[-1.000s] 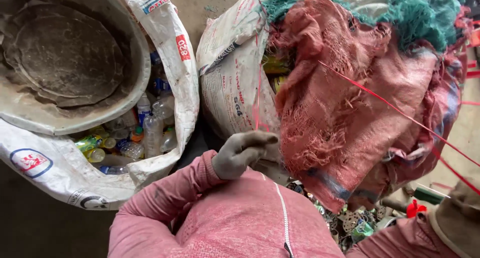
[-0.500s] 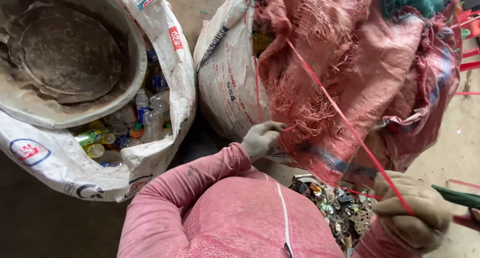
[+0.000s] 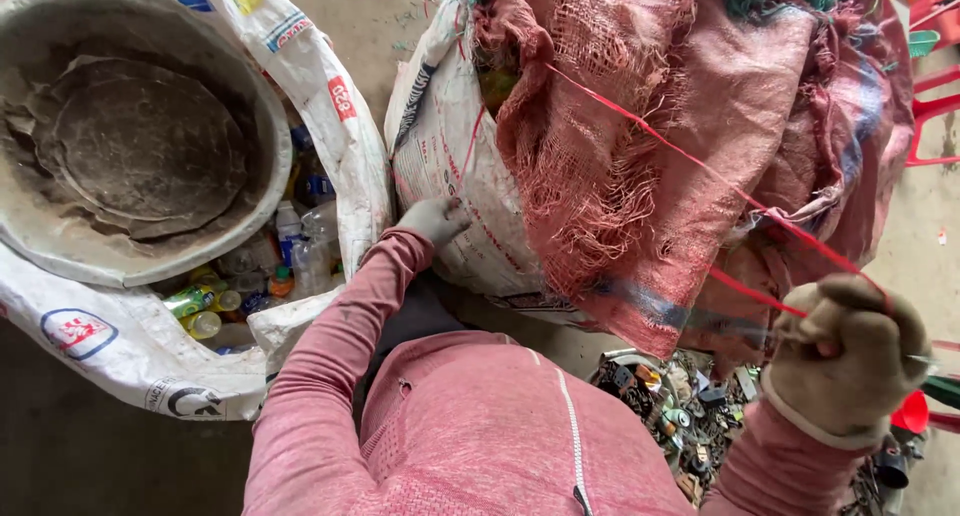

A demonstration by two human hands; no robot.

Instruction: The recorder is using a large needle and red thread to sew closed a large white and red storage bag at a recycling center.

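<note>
Pink knitted long-sleeved top with a front zip; both hands in grubby, seemingly beige fabric work gloves

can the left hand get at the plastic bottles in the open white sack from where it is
Probably yes. The left hand rests on the full white sack; the plastic bottles lie uncovered just beside it, only the open sack's rim between.

Left hand (image 3: 432, 219) reaching forward, flat — right hand (image 3: 845, 361) fisted, raised.
</note>
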